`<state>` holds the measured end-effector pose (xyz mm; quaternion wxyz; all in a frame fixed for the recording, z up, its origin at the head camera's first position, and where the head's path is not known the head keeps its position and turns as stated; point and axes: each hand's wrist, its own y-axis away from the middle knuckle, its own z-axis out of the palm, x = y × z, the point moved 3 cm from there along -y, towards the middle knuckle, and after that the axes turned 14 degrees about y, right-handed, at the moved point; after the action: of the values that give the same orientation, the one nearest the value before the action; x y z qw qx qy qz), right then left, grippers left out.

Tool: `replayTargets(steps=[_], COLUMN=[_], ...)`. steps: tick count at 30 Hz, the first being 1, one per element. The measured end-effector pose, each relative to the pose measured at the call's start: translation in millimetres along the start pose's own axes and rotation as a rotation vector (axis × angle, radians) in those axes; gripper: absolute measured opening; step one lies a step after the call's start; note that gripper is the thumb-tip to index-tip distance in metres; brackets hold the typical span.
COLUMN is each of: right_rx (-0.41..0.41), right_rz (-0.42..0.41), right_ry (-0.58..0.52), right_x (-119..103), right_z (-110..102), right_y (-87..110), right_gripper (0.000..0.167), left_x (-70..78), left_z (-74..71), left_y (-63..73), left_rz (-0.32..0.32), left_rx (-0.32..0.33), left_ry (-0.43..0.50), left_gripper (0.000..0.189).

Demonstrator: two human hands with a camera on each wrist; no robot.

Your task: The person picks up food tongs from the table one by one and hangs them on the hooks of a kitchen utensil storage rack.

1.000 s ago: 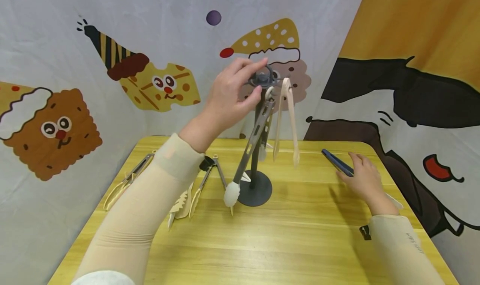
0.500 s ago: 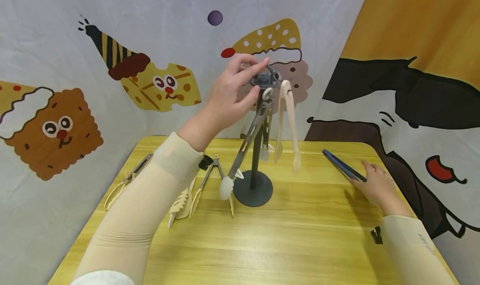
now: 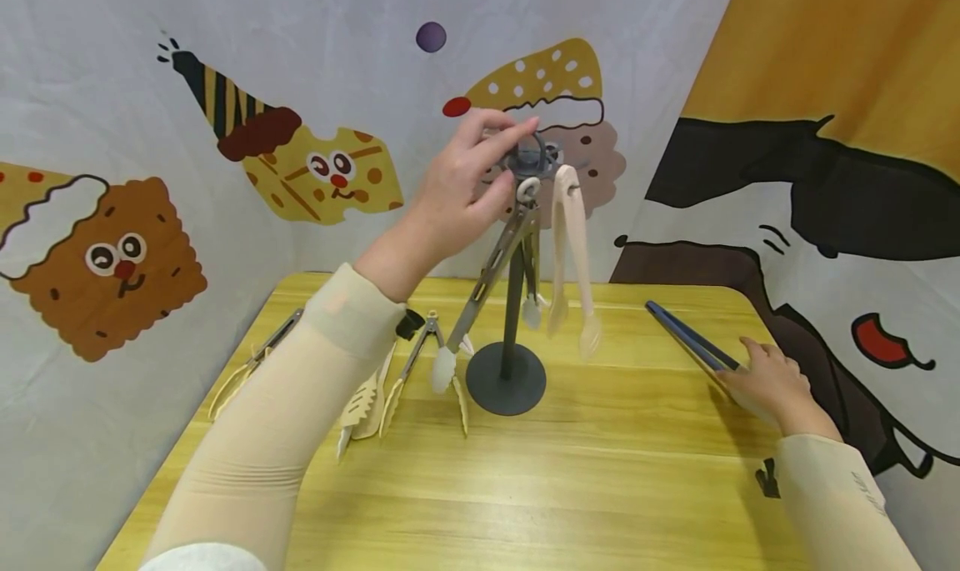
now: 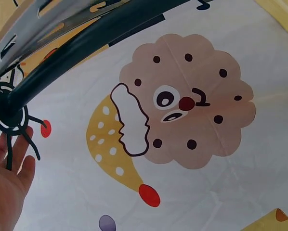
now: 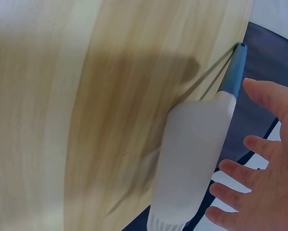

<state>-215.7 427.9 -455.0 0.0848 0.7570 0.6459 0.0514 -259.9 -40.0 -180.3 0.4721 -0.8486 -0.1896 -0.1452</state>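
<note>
My left hand (image 3: pixel 450 192) holds the top of a dark grey utensil rack (image 3: pixel 513 304), thumb and forefinger about the ring on its hub; in the left wrist view the fingers sit at the hub (image 4: pixel 9 108) among its hooks. Grey tongs with white tips (image 3: pixel 486 281) and pale pink tongs (image 3: pixel 573 229) hang from it; another pair (image 3: pixel 531 275) hangs behind. At the right, my right hand (image 3: pixel 772 383) is beside tongs with blue handles (image 3: pixel 686 333). The right wrist view shows its fingers spread, apart from the tongs' broad white head (image 5: pixel 194 144).
On the table's left lie metal tongs with cream tips (image 3: pixel 255 363), a pale slotted utensil (image 3: pixel 360 406) and spread tongs (image 3: pixel 411 367), partly behind my left arm. The wooden table (image 3: pixel 562 504) ends near my right hand. A cartoon-printed cloth (image 3: pixel 315 21) stands behind.
My right hand has moved right and nearer to me, uncovering more of the blue handles. The rack has turned slightly, shifting the white-tipped tongs left. My left hand has hardly moved.
</note>
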Motion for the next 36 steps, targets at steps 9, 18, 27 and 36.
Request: replayTargets(steps=[9,18,27,36], right_rx=[-0.006,-0.017,-0.054,-0.106], right_rz=[-0.016,-0.015,-0.002,-0.001], right_ry=[0.01,0.015,0.009,0.026], right_x=[6,7,12,16], right_z=[0,1,7,13], right_y=[0.5,-0.2,-6.7,-9.9], right_gripper=[0.098,0.096,0.103,0.101], left_x=[1.1,-0.2,4.2,4.9], left_z=[0.4,-1.2,-7.1,-5.3], left_y=[0.9,1.5,-1.2,-0.8], left_rz=[0.026,0.021,0.022,0.02], left_rx=[-0.003,-0.01,-0.032,-0.048], left_ry=[0.003,0.01,0.085,0.039], left_gripper=[0.048,0.049,0.041,0.043])
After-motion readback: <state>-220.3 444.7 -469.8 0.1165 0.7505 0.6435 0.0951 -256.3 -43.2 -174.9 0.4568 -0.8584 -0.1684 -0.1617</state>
